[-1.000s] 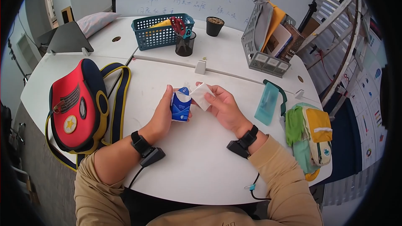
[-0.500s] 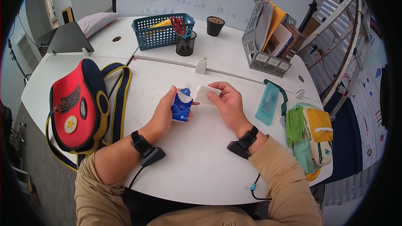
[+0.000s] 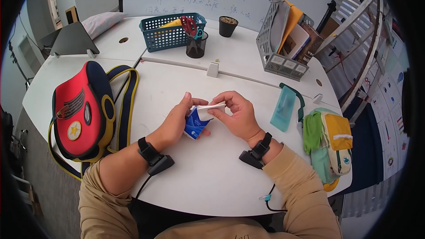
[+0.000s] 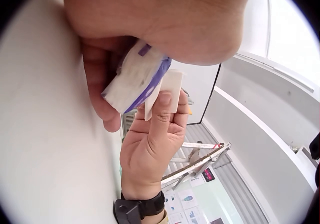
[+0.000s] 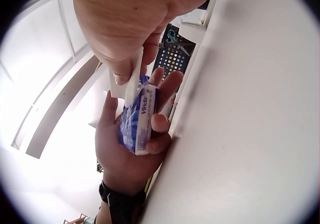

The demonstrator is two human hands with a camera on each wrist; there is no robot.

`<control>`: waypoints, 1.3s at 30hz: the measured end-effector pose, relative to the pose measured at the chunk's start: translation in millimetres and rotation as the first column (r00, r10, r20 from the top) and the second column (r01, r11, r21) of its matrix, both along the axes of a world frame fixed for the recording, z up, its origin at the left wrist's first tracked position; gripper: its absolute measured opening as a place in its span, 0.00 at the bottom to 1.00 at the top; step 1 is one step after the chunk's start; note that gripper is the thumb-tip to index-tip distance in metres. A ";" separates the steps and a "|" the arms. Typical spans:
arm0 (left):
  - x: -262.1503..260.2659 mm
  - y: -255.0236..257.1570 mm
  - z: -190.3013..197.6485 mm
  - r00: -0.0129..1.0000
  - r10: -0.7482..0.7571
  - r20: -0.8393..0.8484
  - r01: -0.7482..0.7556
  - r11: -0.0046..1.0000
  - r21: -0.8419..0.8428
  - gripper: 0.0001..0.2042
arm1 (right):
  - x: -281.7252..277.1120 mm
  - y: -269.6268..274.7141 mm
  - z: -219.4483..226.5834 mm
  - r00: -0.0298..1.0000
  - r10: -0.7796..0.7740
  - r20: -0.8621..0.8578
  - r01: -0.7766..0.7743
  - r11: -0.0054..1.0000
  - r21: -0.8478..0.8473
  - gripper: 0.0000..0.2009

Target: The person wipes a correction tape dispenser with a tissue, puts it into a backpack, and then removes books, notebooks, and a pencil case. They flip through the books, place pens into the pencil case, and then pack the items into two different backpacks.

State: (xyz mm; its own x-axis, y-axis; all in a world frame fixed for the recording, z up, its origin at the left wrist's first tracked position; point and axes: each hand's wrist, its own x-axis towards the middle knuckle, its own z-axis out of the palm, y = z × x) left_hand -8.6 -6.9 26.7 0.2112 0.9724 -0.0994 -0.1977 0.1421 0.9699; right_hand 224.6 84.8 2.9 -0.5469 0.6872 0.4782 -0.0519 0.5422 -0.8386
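My left hand (image 3: 173, 120) grips a blue and white pack of tissues (image 3: 195, 126) above the table, with the fingers behind it. In the right wrist view, the pack (image 5: 145, 119) shows the word Vinda along its side, with fingers curled round its edge. Between thumb and fingers, my right hand (image 3: 242, 118) pinches a folded white tissue (image 3: 207, 112). The tissue lies right at the pack's top opening and overlaps it in the head view. Seen from the left wrist, the tissue (image 4: 173, 84) stands beside the pack's blue edge (image 4: 150, 89), the thumb flat on it.
A red and navy backpack (image 3: 71, 119) lies on the left. To the right are a teal pouch (image 3: 283, 108) and a green, cream and yellow bag (image 3: 327, 146). Behind stand a basket (image 3: 166, 42), a pen cup with scissors (image 3: 195, 46), a potted plant (image 3: 228, 27) and a file rack (image 3: 283, 64).
The right hand has brought the tissue left and onto the top of the pack, after holding it beside the pack. The left hand has tilted the pack and moved it slightly right and down.
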 end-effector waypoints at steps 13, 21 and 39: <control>-2.8 -0.6 1.5 0.999 -0.023 -0.041 0.024 1.000 0.015 0.45 | -1.9 -5.9 10.8 0.999 -0.039 0.019 0.041 0.994 -0.106 0.25; -6.8 1.9 1.2 0.993 -0.047 -0.104 0.048 0.999 0.012 0.51 | 0.9 -6.4 14.7 0.996 0.087 0.023 -0.080 0.974 -0.213 0.23; -2.9 -1.4 -1.3 0.982 0.098 -0.162 -0.074 0.987 0.145 0.36 | 0.4 0.4 3.4 0.989 0.017 0.144 0.009 0.984 -0.176 0.10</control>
